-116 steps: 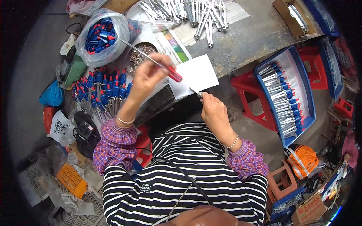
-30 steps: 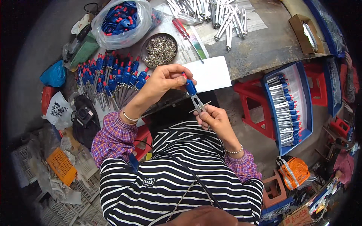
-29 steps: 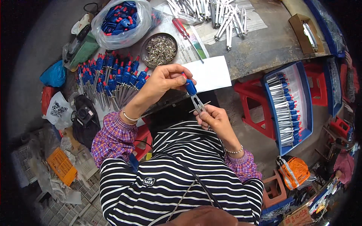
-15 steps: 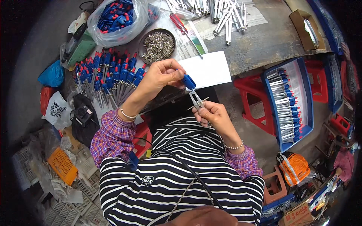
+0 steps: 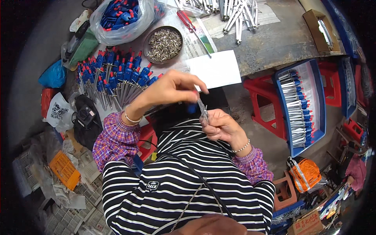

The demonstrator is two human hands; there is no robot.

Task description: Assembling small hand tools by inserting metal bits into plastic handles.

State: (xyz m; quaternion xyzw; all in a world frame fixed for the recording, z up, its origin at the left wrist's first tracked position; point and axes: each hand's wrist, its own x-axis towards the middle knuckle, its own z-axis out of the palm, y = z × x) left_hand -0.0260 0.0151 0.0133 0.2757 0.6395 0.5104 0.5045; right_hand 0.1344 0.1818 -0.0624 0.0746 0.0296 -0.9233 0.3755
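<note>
Since the earlier frames the left hand [image 5: 172, 88] has been drawing lower and closer to the right hand [image 5: 221, 127], and the compass [image 5: 201, 109] now sits between them just above the centre of the frame. The left fingertips are pinching its blue top, mostly hidden beneath them; the right hand is curling closed around the metal legs lower down. It is looking light and stiff, a thin metal piece with smooth, likely slippery legs and a sharp point, so the plastic top and the upper legs are seeming the safest places to hold. A pile of finished compasses [image 5: 113, 78] is lying at the upper left, beside a bowl of small metal parts [image 5: 163, 41].
</note>
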